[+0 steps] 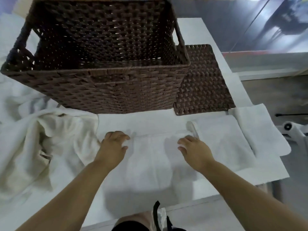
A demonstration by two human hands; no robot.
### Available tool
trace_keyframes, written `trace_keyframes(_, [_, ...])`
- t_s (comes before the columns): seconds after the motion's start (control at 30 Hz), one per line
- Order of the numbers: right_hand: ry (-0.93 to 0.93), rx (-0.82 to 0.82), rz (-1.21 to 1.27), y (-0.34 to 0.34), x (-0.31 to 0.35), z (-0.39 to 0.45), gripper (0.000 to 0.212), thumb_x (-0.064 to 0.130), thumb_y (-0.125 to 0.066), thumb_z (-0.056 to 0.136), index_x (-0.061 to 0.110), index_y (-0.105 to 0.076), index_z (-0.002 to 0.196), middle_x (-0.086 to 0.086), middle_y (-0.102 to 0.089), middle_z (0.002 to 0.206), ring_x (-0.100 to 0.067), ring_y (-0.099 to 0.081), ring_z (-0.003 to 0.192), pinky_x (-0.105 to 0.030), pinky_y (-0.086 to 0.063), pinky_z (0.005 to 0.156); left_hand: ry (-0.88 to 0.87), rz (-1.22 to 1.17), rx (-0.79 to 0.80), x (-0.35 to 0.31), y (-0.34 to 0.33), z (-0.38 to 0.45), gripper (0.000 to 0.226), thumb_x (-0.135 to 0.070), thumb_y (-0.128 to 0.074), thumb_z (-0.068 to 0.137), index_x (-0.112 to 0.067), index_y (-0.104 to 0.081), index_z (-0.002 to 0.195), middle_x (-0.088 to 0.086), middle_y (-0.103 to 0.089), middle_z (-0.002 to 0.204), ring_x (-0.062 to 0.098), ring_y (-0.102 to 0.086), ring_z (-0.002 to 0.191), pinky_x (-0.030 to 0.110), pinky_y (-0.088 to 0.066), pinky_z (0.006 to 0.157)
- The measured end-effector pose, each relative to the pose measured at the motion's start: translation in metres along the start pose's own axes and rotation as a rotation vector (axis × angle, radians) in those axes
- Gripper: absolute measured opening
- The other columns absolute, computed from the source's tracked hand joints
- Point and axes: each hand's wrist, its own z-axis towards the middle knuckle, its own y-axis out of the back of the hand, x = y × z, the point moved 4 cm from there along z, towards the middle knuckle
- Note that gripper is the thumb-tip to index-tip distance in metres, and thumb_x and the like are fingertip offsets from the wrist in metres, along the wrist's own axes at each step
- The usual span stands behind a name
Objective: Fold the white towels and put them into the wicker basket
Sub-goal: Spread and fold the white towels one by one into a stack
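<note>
A large dark brown wicker basket stands on the table in front of me, with nothing visible inside it. A white towel lies spread flat before it, a fold running across at my fingertips. My left hand rests on the towel's left part with fingers curled down onto the cloth. My right hand lies on the towel's right part, fingers bent near a small raised roll of cloth. Whether either hand pinches the cloth is hidden by the fingers.
A crumpled heap of white towels lies to the left. The basket's flat wicker lid sits to the right of the basket. A folded white towel lies at the table's right edge. The floor is beyond.
</note>
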Motion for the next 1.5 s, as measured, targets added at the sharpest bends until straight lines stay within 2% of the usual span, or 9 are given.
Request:
trace_keyframes(0.17, [0.023,0.379,-0.134,-0.044,0.024,-0.023,0.050,0.038,-0.034,0.101,0.010,-0.033,0.143,-0.008,-0.020,0.156,-0.025,-0.027,0.140,-0.038,-0.030,0.109,-0.110,0.119,0.194,-0.016,-0.027,0.003,0.042,-0.028,-0.047,0.096,-0.034,-0.045,0.137,-0.010,-0.038,0.145,0.018,-0.031,0.133,0.028,-0.025,0.110])
trace_keyframes(0.3, [0.039,0.413,-0.177,-0.052,0.036,-0.013,0.058,0.034,-0.035,0.102,0.005,-0.017,0.148,-0.011,0.005,0.159,-0.026,-0.002,0.147,-0.042,-0.014,0.118,-0.011,0.281,0.239,-0.010,-0.017,-0.003,0.034,-0.037,-0.040,0.097,-0.033,-0.055,0.127,-0.008,-0.049,0.129,0.019,-0.045,0.117,0.032,-0.038,0.093])
trace_keyframes(0.5, [0.154,0.332,-0.239,-0.054,0.041,0.008,0.055,0.022,-0.044,0.099,0.013,-0.020,0.148,-0.005,0.007,0.160,-0.028,0.008,0.146,-0.048,-0.002,0.118,0.145,0.308,0.416,0.001,-0.010,-0.020,0.037,-0.052,-0.037,0.095,-0.024,-0.060,0.087,-0.003,-0.055,0.104,0.018,-0.057,0.098,0.034,-0.045,0.086])
trace_keyframes(0.6, [0.094,0.189,-0.218,-0.052,0.037,0.000,0.065,0.028,-0.070,0.083,0.009,-0.040,0.138,-0.023,-0.024,0.152,-0.044,-0.024,0.139,-0.053,-0.026,0.111,0.231,0.198,0.401,0.004,-0.014,-0.019,0.041,-0.059,-0.041,0.090,-0.023,-0.058,0.080,-0.001,-0.052,0.096,0.020,-0.058,0.093,0.035,-0.049,0.082])
trace_keyframes(0.7, [-0.066,0.034,-0.097,-0.051,0.028,-0.021,0.080,0.034,-0.090,0.053,0.005,-0.052,0.117,-0.022,-0.055,0.115,-0.043,-0.059,0.096,-0.047,-0.054,0.076,0.240,0.026,0.185,-0.003,-0.017,-0.013,0.043,-0.053,-0.059,0.084,-0.014,-0.058,0.103,0.004,-0.050,0.106,0.024,-0.053,0.102,0.035,-0.047,0.085])
trace_keyframes(0.93, [-0.477,0.200,0.394,-0.076,0.029,-0.057,0.073,0.041,-0.066,0.085,0.008,-0.023,0.133,-0.010,-0.043,0.129,-0.029,-0.047,0.121,-0.038,-0.043,0.095,0.336,-0.225,0.199,-0.013,-0.030,-0.008,0.053,-0.041,-0.071,0.080,-0.012,-0.053,0.120,0.000,-0.061,0.101,0.016,-0.059,0.086,0.026,-0.047,0.071])
trace_keyframes(1.13, [-0.682,0.219,0.644,-0.083,0.025,-0.052,0.051,0.023,-0.068,0.086,0.000,-0.034,0.115,-0.009,-0.056,0.091,-0.027,-0.060,0.085,-0.033,-0.047,0.068,0.412,-0.370,0.210,-0.011,-0.034,-0.028,0.027,-0.033,-0.068,0.085,-0.012,-0.051,0.084,-0.007,-0.046,0.068,0.006,-0.044,0.059,0.019,-0.030,0.049])
trace_keyframes(1.23, [-0.633,0.226,0.682,-0.072,0.020,-0.048,0.021,0.018,-0.065,0.087,0.010,-0.048,0.077,-0.002,-0.051,0.071,-0.016,-0.050,0.061,-0.023,-0.036,0.050,0.469,-0.458,0.178,-0.011,-0.031,-0.039,0.037,-0.032,-0.070,0.083,-0.014,-0.041,0.068,-0.003,-0.044,0.063,0.010,-0.041,0.054,0.021,-0.029,0.048])
trace_keyframes(1.5, [-0.611,0.124,1.237,-0.036,0.012,-0.048,0.017,0.021,-0.065,0.089,0.012,-0.051,0.088,-0.021,-0.065,0.106,-0.033,-0.066,0.088,-0.050,-0.053,0.089,0.559,-0.908,-0.034,-0.020,-0.010,-0.055,0.041,-0.024,-0.085,0.066,-0.016,-0.048,0.078,0.008,-0.059,0.076,0.021,-0.053,0.062,0.028,-0.040,0.053])
